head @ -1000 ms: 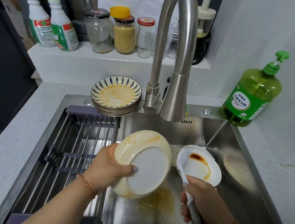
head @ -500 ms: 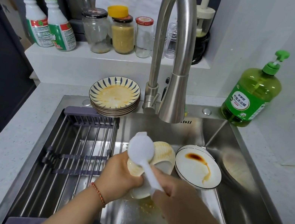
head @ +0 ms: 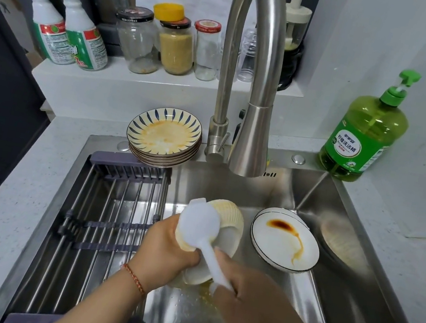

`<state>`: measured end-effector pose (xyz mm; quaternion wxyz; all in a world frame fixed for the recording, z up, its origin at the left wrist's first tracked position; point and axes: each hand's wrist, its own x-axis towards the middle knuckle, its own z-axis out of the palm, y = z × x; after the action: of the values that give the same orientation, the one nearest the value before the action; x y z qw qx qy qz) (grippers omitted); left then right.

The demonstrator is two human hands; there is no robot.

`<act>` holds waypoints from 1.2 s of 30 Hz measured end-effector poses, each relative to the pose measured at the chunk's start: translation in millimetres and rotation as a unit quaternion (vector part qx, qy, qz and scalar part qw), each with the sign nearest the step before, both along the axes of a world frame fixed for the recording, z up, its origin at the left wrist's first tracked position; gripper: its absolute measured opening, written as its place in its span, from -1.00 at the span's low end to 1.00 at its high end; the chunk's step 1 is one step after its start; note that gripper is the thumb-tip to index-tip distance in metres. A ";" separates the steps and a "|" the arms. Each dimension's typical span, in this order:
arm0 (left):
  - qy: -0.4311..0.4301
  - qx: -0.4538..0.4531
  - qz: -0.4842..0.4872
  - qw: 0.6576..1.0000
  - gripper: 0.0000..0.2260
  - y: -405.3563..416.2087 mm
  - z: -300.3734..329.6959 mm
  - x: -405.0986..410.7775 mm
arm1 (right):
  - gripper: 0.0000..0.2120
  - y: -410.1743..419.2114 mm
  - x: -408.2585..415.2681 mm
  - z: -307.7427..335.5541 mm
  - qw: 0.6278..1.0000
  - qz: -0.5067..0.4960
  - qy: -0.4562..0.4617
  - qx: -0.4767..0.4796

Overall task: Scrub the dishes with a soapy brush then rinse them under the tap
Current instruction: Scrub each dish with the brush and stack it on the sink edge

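Bowl (head: 227,220): tilted on edge over sink (head: 355,286), pinched by left hand (head: 165,249).
Brush (head: 199,225): head on bowl's near face; handle runs toward 5 o'clock.
Right hand (head: 253,296): grip wrapped round handle.
Stained plate (head: 285,239): 3 o'clock of bowl.

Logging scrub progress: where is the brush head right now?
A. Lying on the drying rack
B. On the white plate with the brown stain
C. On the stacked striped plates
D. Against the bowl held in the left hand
D: the brush head sits against the bowl gripped by the left hand, with the right hand on its handle.
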<state>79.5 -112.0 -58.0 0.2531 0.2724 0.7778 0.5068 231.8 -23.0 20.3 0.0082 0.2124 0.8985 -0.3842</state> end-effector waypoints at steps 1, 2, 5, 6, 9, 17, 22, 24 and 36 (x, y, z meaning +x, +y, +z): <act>0.000 0.002 0.002 1.000 -0.67 0.0 1.3 -0.1 | -0.56 0.4 0.1 0.9 1.000 -0.002 -0.011 -0.003; 0.002 0.002 0.003 1.000 -0.69 -0.1 2.1 0.2 | -0.58 5.1 0.7 3.0 1.000 -0.012 -0.019 -0.020; 0.015 -0.003 0.016 1.000 -0.70 -3.6 5.5 -2.0 | -0.77 32.9 4.1 1.2 0.992 -0.097 -0.040 -0.069; 0.015 -0.002 0.018 1.000 -0.68 -4.9 5.5 -2.9 | -0.79 41.1 5.5 0.4 0.984 -0.136 -0.053 -0.103; 0.019 -0.009 0.007 1.000 -0.65 -6.1 5.1 -2.3 | -0.81 50.5 6.3 -1.6 0.969 -0.177 -0.080 -0.154; 0.009 -0.018 -0.004 1.000 -0.70 0.4 -0.8 4.4 | -0.77 8.6 -2.2 9.2 0.999 0.033 -0.017 -0.018; 0.021 -0.026 0.000 0.999 -0.68 -2.2 2.9 0.6 | -0.84 49.2 1.6 6.2 0.989 -0.100 -0.065 -0.092; 0.019 -0.016 -0.002 1.000 -0.66 -2.4 5.3 1.3 | -0.83 61.0 5.1 6.6 0.973 -0.159 -0.091 -0.139; 0.010 -0.015 0.013 1.000 -0.64 5.6 0.3 0.4 | -0.83 40.9 2.1 9.1 0.994 -0.062 -0.039 -0.078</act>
<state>79.9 -106.3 -57.7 0.2429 0.2633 0.7911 0.4958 233.9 18.0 29.4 0.0357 0.2815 0.8496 -0.4445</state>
